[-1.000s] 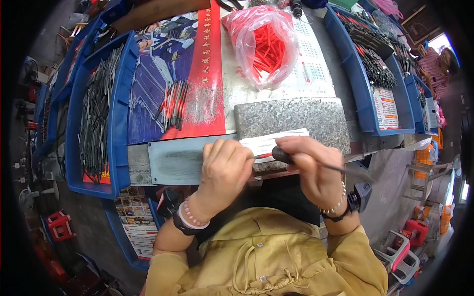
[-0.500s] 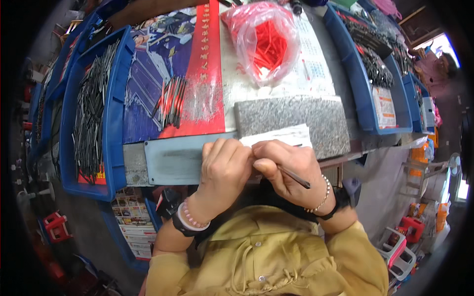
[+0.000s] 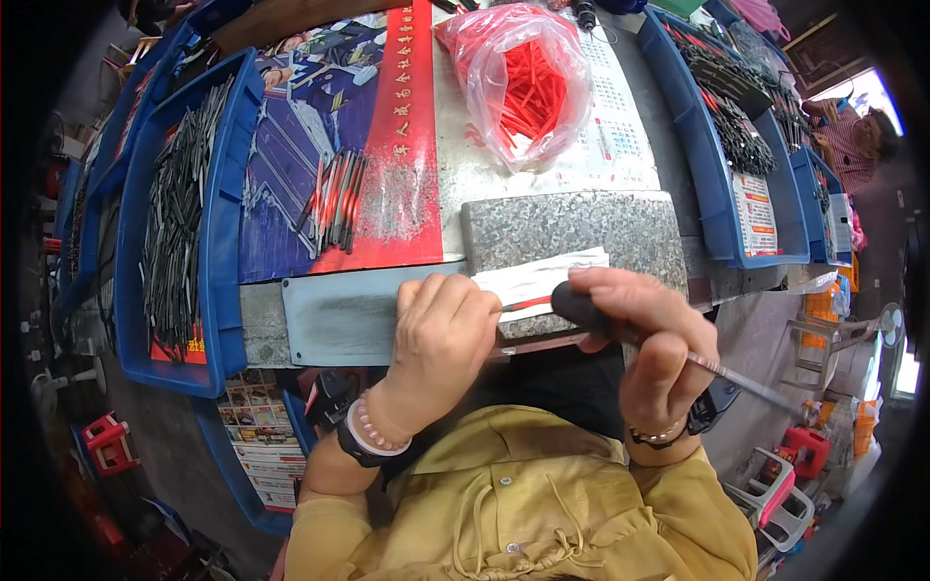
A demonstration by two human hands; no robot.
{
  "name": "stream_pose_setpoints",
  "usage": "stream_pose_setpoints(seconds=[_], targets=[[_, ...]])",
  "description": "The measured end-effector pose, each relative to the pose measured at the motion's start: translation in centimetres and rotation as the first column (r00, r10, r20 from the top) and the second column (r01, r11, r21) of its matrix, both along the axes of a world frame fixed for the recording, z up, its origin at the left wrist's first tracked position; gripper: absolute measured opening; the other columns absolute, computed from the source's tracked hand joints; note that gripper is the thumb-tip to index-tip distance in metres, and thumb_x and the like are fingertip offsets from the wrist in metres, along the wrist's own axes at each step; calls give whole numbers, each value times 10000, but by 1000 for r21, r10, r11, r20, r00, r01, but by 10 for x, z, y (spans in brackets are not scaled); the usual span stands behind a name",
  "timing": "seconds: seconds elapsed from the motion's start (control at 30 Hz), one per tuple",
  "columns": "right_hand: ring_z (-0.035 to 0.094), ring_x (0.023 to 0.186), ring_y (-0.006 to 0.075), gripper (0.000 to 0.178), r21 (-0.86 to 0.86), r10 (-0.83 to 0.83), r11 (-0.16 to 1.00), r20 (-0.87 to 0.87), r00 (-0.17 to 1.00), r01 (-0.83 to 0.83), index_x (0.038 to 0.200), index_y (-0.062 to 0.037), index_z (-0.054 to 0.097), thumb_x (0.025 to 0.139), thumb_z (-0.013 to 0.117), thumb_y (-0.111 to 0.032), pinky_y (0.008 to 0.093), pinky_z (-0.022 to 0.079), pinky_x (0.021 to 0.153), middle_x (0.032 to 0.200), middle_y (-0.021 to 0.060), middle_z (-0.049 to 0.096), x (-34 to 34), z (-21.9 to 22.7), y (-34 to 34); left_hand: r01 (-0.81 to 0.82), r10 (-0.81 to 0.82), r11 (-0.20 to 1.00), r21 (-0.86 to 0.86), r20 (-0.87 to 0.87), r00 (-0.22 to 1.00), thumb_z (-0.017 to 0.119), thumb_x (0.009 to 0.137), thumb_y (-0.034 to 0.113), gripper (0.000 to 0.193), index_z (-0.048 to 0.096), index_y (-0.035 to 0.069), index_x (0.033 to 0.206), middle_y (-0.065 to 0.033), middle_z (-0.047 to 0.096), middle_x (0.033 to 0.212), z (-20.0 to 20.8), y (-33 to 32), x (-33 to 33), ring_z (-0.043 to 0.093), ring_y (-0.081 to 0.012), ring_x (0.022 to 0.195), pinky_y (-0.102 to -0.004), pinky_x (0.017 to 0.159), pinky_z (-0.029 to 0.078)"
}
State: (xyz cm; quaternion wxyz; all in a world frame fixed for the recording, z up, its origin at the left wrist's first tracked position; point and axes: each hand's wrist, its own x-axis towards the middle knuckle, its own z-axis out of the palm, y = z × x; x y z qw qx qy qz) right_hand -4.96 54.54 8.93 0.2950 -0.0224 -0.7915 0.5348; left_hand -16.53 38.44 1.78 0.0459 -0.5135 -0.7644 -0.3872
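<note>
My left hand [image 3: 444, 329] is closed in a pinch at the left edge of a speckled grey stone block [image 3: 572, 228]. From its fingertips a thin red-and-dark stick [image 3: 526, 305] points right, over a folded white sheet [image 3: 542, 274] on the block. My right hand [image 3: 664, 344] grips a tool with a thick black handle [image 3: 578, 310] and a long metal shaft [image 3: 751, 385]. The handle's end is by the stick's far end; whether they touch I cannot tell. The shaft slants down to the right, past my wrist. Beneath my left hand lies a grey-blue plate [image 3: 339, 315].
Left on the table stands a blue bin [image 3: 228, 290] of dark thin sticks. Several red-and-black sticks [image 3: 337, 203] lie on a poster. An open plastic bag [image 3: 572, 107] of red pieces sits behind the block. Another blue bin [image 3: 722, 228] is at right; beyond it, a person [image 3: 857, 145].
My right hand has moved right, away from my left, and now holds the black-handled tool. Earlier both hands were together, a thin dark rod protruding from the right one. My left hand has barely moved.
</note>
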Motion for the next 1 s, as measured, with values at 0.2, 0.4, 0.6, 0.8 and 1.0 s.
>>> stream_pose_setpoints(seconds=[0.2, 0.4, 0.6, 0.8, 1.0], targets=[[679, 677, 325, 188, 139, -36, 990, 208, 977, 7, 1022, -15, 657, 966, 636, -194, 345, 519, 585, 861, 193, 662, -13, -4, 1, 3, -3, 1000, -8, 7, 1000, 702, 756, 8, 177, 603, 97, 873, -53, 526, 813, 1, -1, -1, 549, -254, 788, -377, 742, 376], [620, 649, 224, 296, 129, -205, 977, 365, 908, 169, 982, 29, 660, 1041, 527, -229, 287, 506, 631, 883, 156, 697, 19, -19, 24, 39, -39, 999, -34, 17, 999, 701, 762, 10, 170, 598, 88, 872, -60, 524, 813, 0, -1, -4, 554, -259, 798, -383, 758, 380], [648, 869, 211, 282, 123, -352, 932, 89, 932, 341, 950, 14, 652, 1058, 454, -155, 310, 505, 744, 1046, 150, 704, 41, -20, 35, 34, -34, 998, -56, -6, 999, 715, 760, 11, 201, 609, 79, 916, -70, 556, 852, 10, -5, -2, 565, -267, 831, -400, 785, 383], [536, 671, 72, 232, -467, -43, 868, 272, 961, 171, 1194, 6, 554, 1072, 411, -131, 192, 444, 615, 1043, 125, 653, 64, -29, 12, 12, -11, 1000, -11, 13, 1000, 714, 753, -27, 252, 610, 57, 967, -86, 616, 901, 33, -30, 16, 616, -284, 829, -404, 787, 416], [542, 569, 56, 184, -675, 152, 730, 309, 939, 104, 1120, 32, 623, 978, 622, -84, 186, 424, 495, 836, 81, 672, 64, -43, -4, 78, -88, 996, 50, 239, 967, 714, 768, -58, 218, 617, 33, 941, -109, 659, 868, 39, -40, 34, 643, -291, 775, -380, 730, 470]])
